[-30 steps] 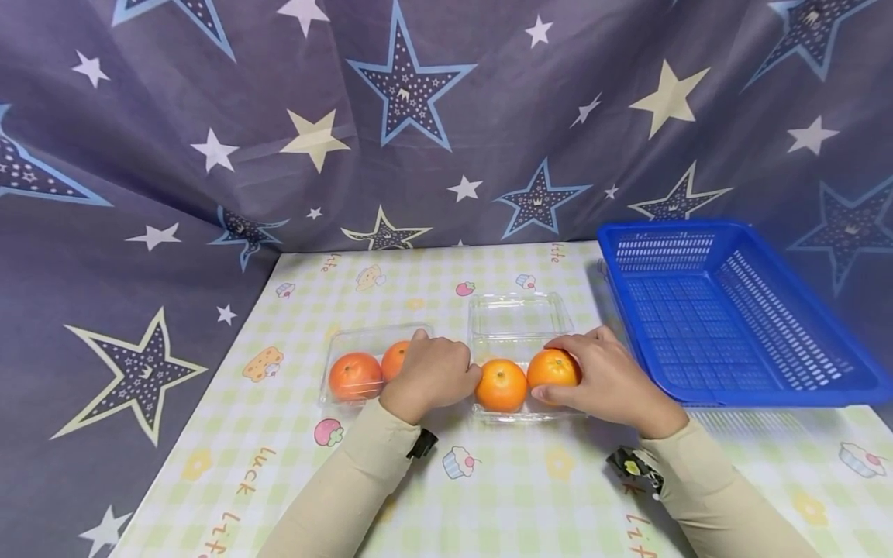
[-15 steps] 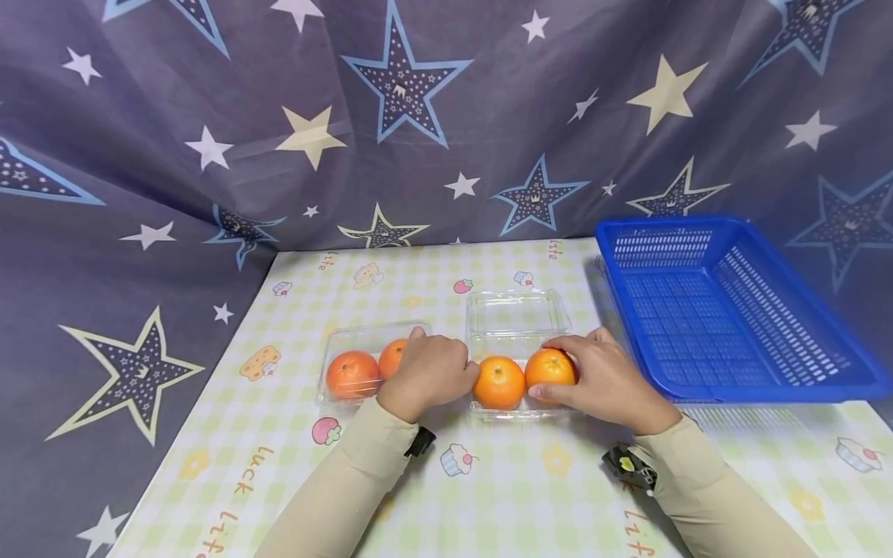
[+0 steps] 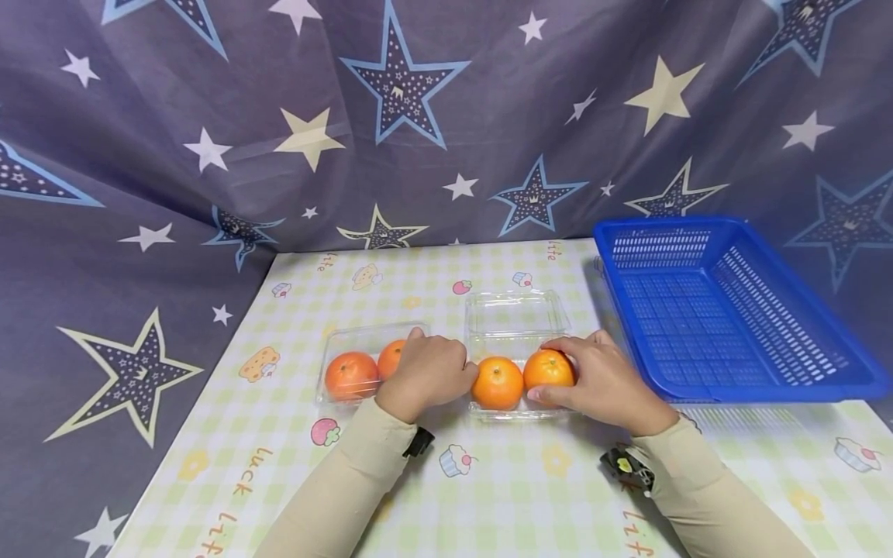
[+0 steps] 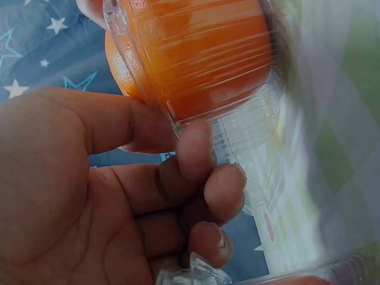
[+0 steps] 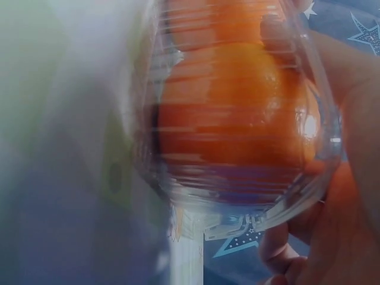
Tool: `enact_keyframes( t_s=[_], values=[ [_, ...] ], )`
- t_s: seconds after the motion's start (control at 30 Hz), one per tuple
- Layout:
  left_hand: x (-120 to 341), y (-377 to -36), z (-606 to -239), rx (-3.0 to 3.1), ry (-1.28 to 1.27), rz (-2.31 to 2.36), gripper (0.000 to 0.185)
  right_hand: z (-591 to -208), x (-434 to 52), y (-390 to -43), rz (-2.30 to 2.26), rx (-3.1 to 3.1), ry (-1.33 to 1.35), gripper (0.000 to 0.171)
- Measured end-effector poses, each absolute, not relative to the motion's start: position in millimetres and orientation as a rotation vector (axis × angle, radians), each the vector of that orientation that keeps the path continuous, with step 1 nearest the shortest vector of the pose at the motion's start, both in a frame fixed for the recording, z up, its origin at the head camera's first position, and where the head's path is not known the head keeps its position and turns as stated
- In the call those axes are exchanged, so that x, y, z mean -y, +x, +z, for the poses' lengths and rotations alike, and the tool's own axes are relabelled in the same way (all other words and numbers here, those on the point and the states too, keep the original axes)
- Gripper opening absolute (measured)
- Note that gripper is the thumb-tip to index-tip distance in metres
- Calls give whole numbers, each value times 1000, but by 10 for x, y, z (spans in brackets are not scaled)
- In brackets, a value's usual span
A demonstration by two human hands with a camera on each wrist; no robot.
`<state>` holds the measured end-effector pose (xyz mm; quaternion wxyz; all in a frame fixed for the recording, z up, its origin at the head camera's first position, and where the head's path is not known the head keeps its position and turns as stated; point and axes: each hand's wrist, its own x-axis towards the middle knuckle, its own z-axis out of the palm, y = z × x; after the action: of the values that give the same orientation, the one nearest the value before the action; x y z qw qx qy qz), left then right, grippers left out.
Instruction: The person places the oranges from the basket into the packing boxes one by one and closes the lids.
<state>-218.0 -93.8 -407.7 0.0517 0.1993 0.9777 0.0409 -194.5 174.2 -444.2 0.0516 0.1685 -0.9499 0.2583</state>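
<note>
**Two hands on two clear fruit boxes, side by side**

Right hand [image 3: 605,381] curled round the right end of the open clear plastic clamshell box [image 3: 518,341], fingers over the top and thumb low on the near side of the right-hand round orange [image 3: 549,370]; seen through the ribbed wall in the right wrist view, same orange [image 5: 237,119] pressed close against the plastic with fingertips on it; second orange [image 3: 497,383] just left of it in the same tray, the two touching or nearly so; box lid laid flat and open toward the far side.

Left hand [image 3: 429,374] clamped on the right end of the closed clear plastic box [image 3: 357,366], fingers [image 4: 202,178] folded round its rim in the left wrist view; two more oranges inside, the left one [image 3: 352,376] in full view, the other [image 3: 391,358] half hidden behind the knuckles.

Long axes of both boxes running left to right, in one row across the near middle of the table; each box directly ahead of its own hand; hands close together, only the second orange between them.

Underneath, a pale green checked tablecloth [image 3: 530,496] printed with cupcakes and strawberries; to the right and well apart from the right hand, a blue perforated plastic basket [image 3: 802,325], nothing visible in it; behind and on the left, a grey-purple curtain with stars [image 3: 418,116].
</note>
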Motion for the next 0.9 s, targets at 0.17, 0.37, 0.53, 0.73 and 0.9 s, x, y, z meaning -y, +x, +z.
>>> enact_keyframes(
  t_s=[0.17,0.37,0.53,0.73,0.9],
  values=[
    [941,-2187,-4067,-2971,607,134,46,-4437,-1740,-1941,803,2894,509,75],
    [948,-2190,-4054,-2999,594,183,44,-4452,-1758,-1916,863,2865,519,83],
    [941,-2192,-4049,-3099,579,228,41,-4489,-1751,-1923,1024,2768,493,76],
    [877,-2191,-4071,-3123,517,474,32,-4536,-1707,-1930,1166,2631,332,51],
    [812,-2183,-4089,-2995,465,757,70,-4547,-1684,-1945,1357,2587,174,58]
  ],
)
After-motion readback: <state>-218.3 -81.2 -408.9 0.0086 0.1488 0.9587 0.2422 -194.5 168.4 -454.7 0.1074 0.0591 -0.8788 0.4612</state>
